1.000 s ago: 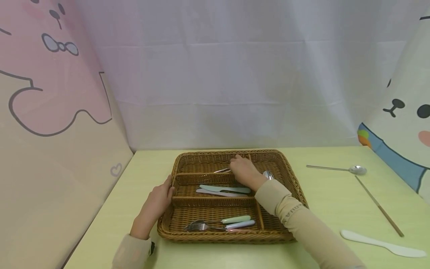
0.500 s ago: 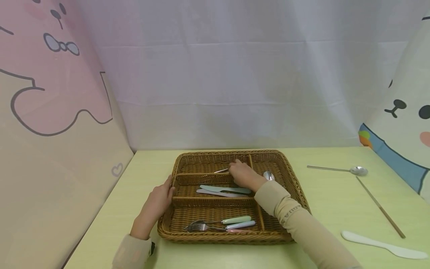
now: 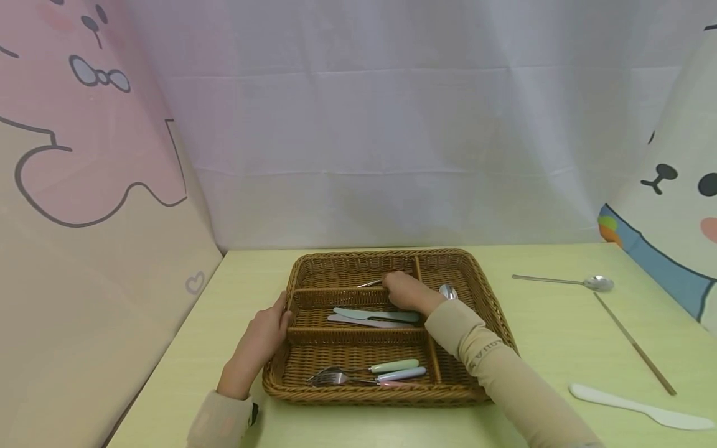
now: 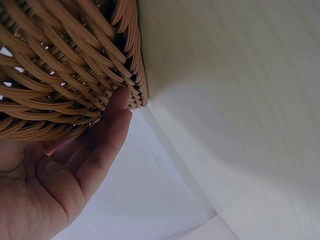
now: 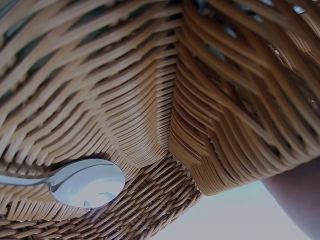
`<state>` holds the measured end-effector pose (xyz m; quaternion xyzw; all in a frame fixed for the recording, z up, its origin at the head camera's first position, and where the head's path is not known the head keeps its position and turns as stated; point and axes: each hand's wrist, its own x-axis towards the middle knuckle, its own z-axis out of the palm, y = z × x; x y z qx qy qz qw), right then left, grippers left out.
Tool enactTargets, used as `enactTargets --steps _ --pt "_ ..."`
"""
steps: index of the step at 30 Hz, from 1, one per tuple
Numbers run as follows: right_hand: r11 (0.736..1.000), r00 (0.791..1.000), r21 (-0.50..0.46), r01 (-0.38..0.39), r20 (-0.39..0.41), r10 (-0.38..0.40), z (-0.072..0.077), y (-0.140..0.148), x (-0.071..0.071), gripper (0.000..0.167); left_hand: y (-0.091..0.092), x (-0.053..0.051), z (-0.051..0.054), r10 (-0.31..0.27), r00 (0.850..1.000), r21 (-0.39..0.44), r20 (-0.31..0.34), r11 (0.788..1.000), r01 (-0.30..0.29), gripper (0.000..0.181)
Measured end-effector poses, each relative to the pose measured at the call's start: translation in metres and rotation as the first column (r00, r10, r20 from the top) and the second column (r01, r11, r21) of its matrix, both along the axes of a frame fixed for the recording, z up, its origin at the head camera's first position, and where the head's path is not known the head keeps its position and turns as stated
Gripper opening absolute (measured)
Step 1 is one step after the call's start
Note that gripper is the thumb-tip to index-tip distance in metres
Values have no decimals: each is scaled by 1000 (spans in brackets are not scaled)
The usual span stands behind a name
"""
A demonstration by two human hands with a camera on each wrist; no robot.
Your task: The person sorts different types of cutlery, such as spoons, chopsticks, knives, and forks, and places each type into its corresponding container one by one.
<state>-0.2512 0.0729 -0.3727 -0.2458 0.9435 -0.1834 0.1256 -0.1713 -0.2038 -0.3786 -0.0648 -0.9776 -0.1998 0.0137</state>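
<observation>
A brown wicker basket (image 3: 358, 333) with several compartments lies on the table. My left hand (image 3: 260, 336) touches its left side; in the left wrist view the hand (image 4: 75, 170) has its fingers laid along the outer wicker wall (image 4: 55, 65). My right hand (image 3: 407, 291) reaches into the back compartment, fingers bent down at the end of a thin metal utensil (image 3: 370, 284); the fingertips are hidden. Two knives (image 3: 375, 315) lie in the middle compartment, and several forks (image 3: 333, 377) in the front one. A spoon (image 3: 448, 292) rests in the right compartment, also seen in the right wrist view (image 5: 87, 182).
Right of the basket, on the table (image 3: 538, 348), are a long-handled spoon (image 3: 596, 284), a thin stick (image 3: 633, 342) with a brown end and a white knife (image 3: 641, 407). A pale curtain (image 3: 358, 124) hangs behind; printed cloths stand at both sides.
My right hand has drawn its raised fingers down and slightly toward me, beside the thin utensil, which stays nearly in place. My left hand has not moved.
</observation>
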Motion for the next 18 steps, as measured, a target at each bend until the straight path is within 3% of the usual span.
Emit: enactTargets --steps 5,12,18 --pt "999 1000 42 -3 -27 4 0 1 2 30 0 1 0 -5 1000 0 -14 1000 5 50" --pt "992 985 127 12 -173 10 5 4 6 29 1 0 1 0 1000 2 5 1000 0 51" --pt "994 971 98 44 -240 -19 12 10 8 31 0 -1 0 -3 1000 -2 3 1000 3 51"
